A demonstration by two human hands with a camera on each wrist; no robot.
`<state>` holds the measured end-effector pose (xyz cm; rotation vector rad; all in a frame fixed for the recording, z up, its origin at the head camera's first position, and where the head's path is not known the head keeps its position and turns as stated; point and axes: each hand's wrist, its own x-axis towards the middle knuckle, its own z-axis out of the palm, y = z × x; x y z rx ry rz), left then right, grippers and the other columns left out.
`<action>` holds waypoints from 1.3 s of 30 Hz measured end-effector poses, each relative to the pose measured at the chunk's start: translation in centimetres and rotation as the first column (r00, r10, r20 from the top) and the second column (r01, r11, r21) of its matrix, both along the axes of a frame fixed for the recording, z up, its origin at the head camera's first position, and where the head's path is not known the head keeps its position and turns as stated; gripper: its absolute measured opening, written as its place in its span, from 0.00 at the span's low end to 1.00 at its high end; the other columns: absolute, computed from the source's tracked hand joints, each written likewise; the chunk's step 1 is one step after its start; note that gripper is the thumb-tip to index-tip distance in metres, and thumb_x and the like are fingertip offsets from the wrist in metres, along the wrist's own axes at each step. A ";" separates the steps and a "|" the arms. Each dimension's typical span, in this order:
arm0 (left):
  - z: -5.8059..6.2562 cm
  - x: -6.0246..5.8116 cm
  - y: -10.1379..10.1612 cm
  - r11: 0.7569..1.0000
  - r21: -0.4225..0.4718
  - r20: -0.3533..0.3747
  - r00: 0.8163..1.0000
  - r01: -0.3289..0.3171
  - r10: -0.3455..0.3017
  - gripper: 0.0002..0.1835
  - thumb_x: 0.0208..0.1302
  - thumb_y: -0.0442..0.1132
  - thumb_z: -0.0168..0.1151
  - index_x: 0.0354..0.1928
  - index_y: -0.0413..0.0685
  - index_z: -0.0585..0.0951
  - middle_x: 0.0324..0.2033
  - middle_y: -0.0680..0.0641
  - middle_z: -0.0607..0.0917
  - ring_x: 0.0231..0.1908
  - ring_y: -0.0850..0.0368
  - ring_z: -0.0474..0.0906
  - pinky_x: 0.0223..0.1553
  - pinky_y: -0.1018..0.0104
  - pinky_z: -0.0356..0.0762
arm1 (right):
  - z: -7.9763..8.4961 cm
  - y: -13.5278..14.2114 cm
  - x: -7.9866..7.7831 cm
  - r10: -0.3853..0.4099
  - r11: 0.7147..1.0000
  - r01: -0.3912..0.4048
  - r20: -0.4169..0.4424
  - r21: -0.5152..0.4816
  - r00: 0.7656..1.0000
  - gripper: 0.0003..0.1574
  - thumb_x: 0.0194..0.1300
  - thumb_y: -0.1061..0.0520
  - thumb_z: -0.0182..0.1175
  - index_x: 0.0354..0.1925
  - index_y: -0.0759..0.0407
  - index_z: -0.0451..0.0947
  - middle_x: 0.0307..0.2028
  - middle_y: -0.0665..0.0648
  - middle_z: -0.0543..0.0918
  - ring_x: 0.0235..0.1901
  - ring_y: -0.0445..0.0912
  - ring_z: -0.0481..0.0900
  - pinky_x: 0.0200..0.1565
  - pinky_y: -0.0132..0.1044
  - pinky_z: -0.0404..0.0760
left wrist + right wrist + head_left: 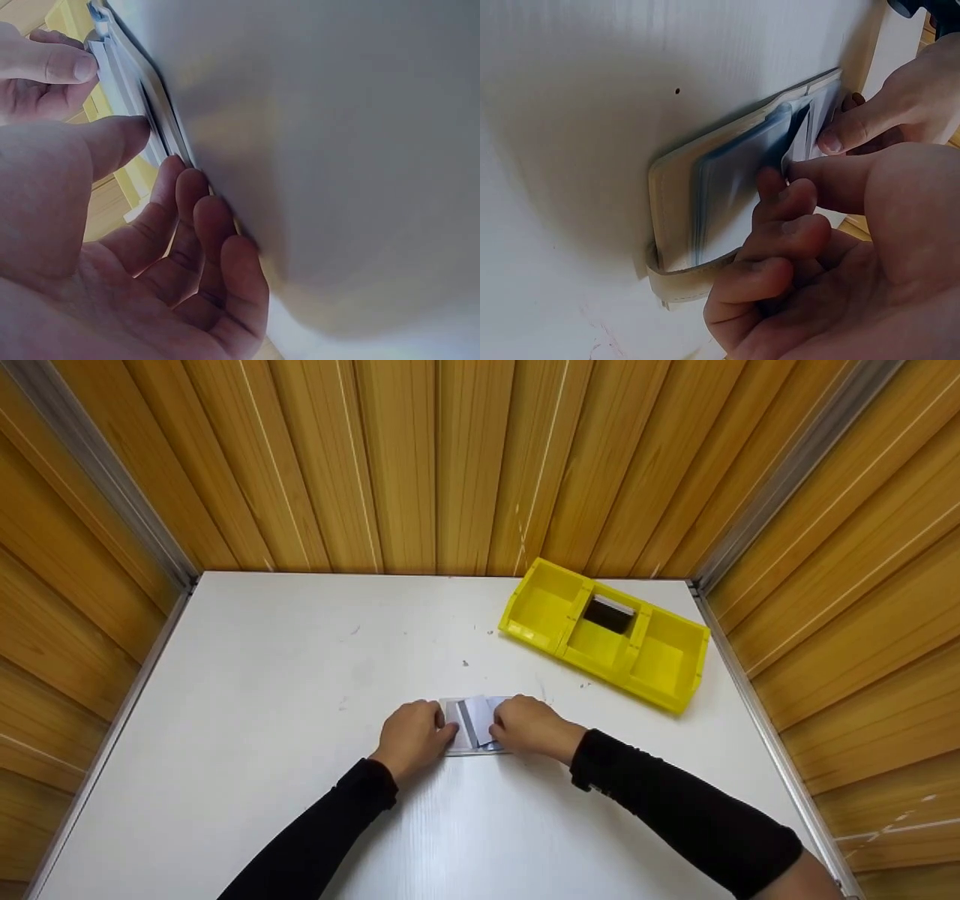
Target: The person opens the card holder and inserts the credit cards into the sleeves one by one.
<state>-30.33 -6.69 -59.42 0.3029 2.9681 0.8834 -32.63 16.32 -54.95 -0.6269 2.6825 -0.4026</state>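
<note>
An opened pale card holder [673, 187] with a strap and clear plastic sleeves [731, 196] lies on the white table. My left hand [412, 736] grips its left side; in the left wrist view the thumb lies over the inner face and the fingertips [244, 270] line the outer edge. A white card with a grey stripe [478, 721] stands slightly raised over the holder's middle. My right hand [531, 724] pinches that card at its right side between thumb and index finger, the other fingers curled. The right hand hides part of the sleeves in the head view.
A yellow bin [592, 669] with three compartments stands at an angle at the back right of the table. Its middle compartment holds a dark block-like thing with a white edge [609, 615]. Wood-patterned walls [397, 472] with metal corner posts enclose the table on three sides.
</note>
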 end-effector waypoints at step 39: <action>0.1 -0.1 0.1 1.000 0.016 0.009 1.000 -0.001 0.001 0.17 0.72 0.49 0.73 0.27 0.51 0.81 0.25 0.52 0.81 0.28 0.56 0.74 0.31 0.60 0.70 | -0.8 -0.9 0.2 0.036 0.998 -0.039 -0.059 -0.055 0.998 0.22 0.76 0.53 0.66 0.23 0.58 0.81 0.20 0.50 0.75 0.24 0.46 0.70 0.32 0.41 0.70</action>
